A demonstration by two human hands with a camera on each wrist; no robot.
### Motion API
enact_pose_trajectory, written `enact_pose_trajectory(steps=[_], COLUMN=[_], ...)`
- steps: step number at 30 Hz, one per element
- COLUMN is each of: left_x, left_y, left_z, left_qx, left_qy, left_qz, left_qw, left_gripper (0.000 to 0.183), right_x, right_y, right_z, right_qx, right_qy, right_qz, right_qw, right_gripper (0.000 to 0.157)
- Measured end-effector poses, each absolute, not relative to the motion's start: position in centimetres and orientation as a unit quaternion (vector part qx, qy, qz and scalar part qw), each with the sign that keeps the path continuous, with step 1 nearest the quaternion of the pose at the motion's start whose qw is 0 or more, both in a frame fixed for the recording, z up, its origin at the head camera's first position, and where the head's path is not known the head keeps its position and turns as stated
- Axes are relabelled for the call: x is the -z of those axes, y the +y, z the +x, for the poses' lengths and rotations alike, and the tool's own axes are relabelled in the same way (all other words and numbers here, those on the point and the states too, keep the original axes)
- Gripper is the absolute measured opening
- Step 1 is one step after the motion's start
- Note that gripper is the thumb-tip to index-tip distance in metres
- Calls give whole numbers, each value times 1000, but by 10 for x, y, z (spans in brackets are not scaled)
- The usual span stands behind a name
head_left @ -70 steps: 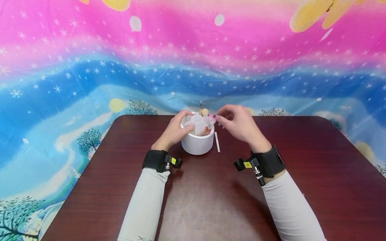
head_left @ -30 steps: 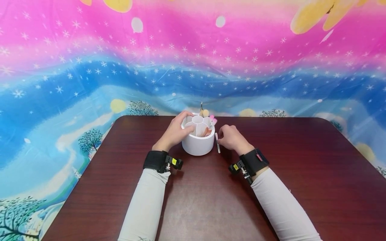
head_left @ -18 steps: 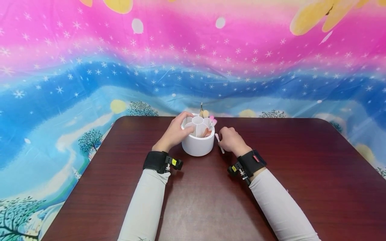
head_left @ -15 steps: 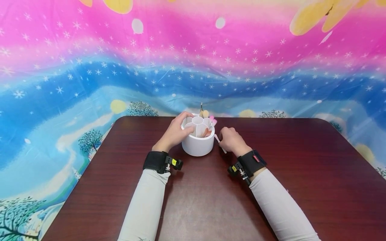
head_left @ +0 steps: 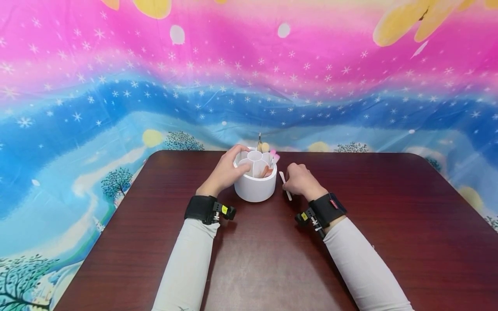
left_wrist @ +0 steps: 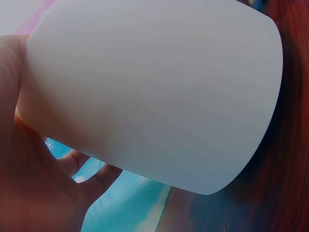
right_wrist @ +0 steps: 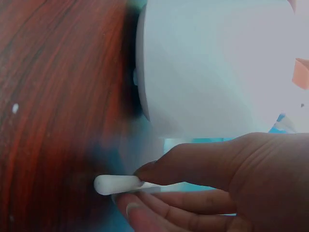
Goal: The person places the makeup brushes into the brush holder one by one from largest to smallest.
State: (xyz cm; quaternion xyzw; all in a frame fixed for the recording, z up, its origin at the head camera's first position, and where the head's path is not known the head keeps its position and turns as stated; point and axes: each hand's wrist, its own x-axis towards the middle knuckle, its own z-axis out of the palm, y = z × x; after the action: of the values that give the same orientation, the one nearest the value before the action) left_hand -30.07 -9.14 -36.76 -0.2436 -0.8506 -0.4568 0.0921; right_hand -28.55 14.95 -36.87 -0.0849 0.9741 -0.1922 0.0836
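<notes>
A round white divided organizer [head_left: 254, 190] stands on the table. My left hand [head_left: 225, 169] grips its left side, the thumb over the rim; in the left wrist view its white wall [left_wrist: 159, 96] fills most of the picture, with fingers [left_wrist: 99, 183] behind it. Just right of the organizer, my right hand [head_left: 301, 180] pinches a slim white stick [head_left: 289, 196] between thumb and fingers. In the right wrist view the stick's rounded end [right_wrist: 116, 184] sticks out past the fingertips, low over the table. Its kind is unclear.
Inside the organizer stand pink-tipped items [head_left: 274, 155], a round yellowish piece [head_left: 265, 147], a thin pointed tool [head_left: 260, 137] and orange-brown pieces [head_left: 266, 171]. The dark red wooden table [head_left: 256, 259] ends at the back against a patterned cloth [head_left: 249, 95].
My right hand has come down from the pink-tipped items to the white stick and pinched it. The stick is now tilted and slightly farther right. The left hand stays on the organizer.
</notes>
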Motion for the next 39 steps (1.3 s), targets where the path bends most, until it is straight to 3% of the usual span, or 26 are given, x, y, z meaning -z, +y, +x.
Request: enact_pose_trajectory(steps=[9,18,28,39], left_x=[367,368,366,370], left_y=[-92,-93,-91,-92], left_z=[-300,-300,-299,-302], left_qx=[460,460,461,461], left_qy=[-849,-850,-848,-844], left_qz=[-243,-241,-245,-255], left_qw=[90,92,92,102], left_gripper=[36,36,37,36], right_x=[347,320,286,286], right_y=[159,166,156,133], right_z=[-283,-273,-251,-239], right_qx=[249,316,354,443], right_qy=[963,939,909,853], right_qz=[-94,-137,-177,-251], right_qw=[33,-13,-129,-117], right_gripper=[4,14,15,17])
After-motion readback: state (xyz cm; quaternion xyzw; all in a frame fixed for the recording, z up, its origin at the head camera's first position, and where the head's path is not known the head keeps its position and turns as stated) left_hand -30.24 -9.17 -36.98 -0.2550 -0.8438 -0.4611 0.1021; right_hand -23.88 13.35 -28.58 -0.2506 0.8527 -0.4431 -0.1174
